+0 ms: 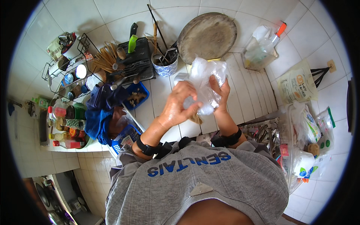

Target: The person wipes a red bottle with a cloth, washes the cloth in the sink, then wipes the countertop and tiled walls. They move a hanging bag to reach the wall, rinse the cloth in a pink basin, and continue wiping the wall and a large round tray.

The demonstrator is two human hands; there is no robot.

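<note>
A crumpled clear plastic bag (208, 70) is between my hands, above the white tiled counter (160, 95). My right hand (222, 90) grips its right side, with the thumb across the front. At the left side, my left hand (180, 104) has curled fingers and thumb around some of the film; the exact contact is partly hidden. Below the bag, a small brown item (196, 119) shows on the counter, mostly covered. A whitish piece (181, 76) sticks out behind my left fingers; what it is cannot be told.
A round wooden chopping board (208, 36) leans against the wall. Left of it stand a blue-and-white utensil pot (166, 67), a black knife block (137, 56) and a blue tray (137, 95) with small pale pieces. At right are a clear container (258, 54) and a plastic bin (289, 135) with packets.
</note>
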